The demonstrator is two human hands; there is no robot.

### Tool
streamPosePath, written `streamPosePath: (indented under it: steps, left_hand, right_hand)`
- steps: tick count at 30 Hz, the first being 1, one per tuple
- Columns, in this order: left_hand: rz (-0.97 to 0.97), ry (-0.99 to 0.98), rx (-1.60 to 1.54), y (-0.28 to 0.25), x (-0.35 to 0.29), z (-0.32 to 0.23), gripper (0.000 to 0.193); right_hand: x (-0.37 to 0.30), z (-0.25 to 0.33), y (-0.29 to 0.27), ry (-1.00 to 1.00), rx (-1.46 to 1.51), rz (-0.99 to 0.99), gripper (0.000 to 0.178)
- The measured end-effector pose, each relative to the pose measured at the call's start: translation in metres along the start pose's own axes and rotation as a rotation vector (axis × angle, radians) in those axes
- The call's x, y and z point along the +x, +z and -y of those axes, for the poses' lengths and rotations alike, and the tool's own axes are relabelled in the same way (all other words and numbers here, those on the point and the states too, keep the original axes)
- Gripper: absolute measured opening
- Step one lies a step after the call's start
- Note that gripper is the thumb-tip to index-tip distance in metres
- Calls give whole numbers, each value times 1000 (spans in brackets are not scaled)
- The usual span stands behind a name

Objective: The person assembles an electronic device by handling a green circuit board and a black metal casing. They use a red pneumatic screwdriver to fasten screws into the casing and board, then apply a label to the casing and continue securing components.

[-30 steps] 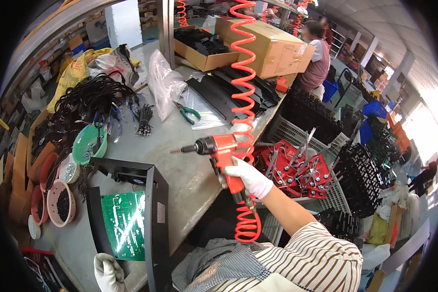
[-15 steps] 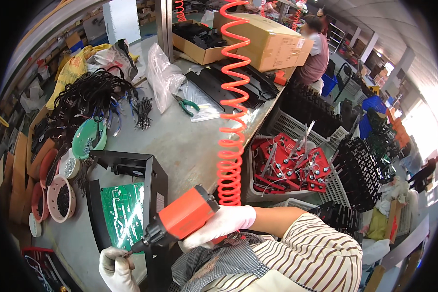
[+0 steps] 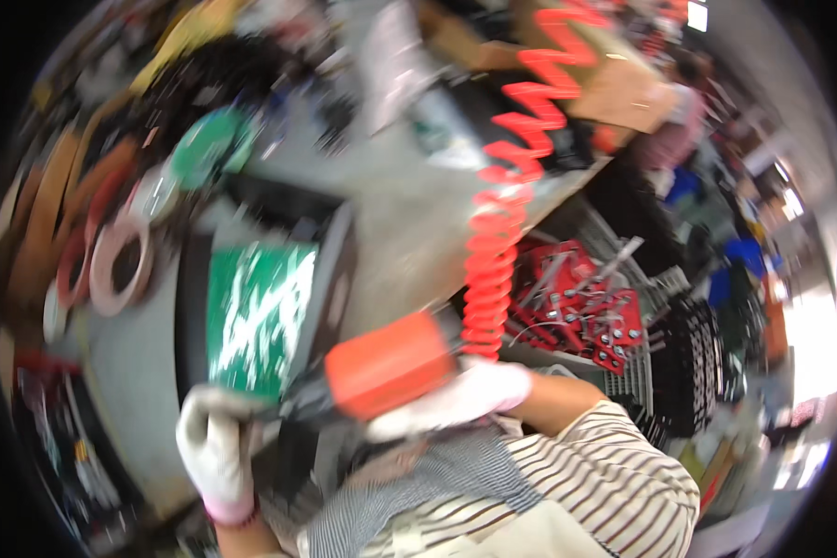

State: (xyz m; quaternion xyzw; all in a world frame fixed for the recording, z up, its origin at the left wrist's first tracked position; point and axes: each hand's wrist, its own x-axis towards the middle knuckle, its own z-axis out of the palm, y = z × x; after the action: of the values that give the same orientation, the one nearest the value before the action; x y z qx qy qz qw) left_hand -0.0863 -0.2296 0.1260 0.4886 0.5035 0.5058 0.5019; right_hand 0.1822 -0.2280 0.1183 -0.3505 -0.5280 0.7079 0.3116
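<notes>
My right hand (image 3: pixel 460 400), in a white glove, is wrapped round a red and black power screwdriver (image 3: pixel 391 365), which lies nearly level with its dark nose toward the left. My left hand (image 3: pixel 216 445), gloved as well, is closed at the tip of that nose. Its fingertips are pinched, but blur hides what is between them. Just beyond both hands is a green circuit board (image 3: pixel 259 321) with shiny solder marks. It sits inside a black open housing (image 3: pixel 339 270) on the grey bench.
A red coiled hose (image 3: pixel 498 251) hangs down to the tool. At left stand a green bowl (image 3: pixel 209 149) and a pink bowl (image 3: pixel 104 296). A crate of red parts (image 3: pixel 577 307) stands right of the bench. Beyond the far end is a person (image 3: pixel 679 126).
The view has swung and blurred, so the bench and housing appear higher and farther right. Both hands have risen in the picture, and more of my left wrist shows. The screwdriver lies more level.
</notes>
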Motion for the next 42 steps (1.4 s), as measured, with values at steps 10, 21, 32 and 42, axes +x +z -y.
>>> streamPosePath:
  steps: [10,21,32,42]
  left_hand:
    - [177,-102,-279,-15,12,1,38]
    - [141,-23,-37,3,23,8,77]
    - [4,-607,-599,-32,17,93,49]
    - [37,-560,-867,-14,57,117,26]
  right_hand:
    - [-10,-10,14,9,126,-229,69]
    - [-4,-3,10,-1,25,-308,66]
    - [11,1,-39,-130,111,-491,69]
    - [54,28,-86,-163,134,-572,54]
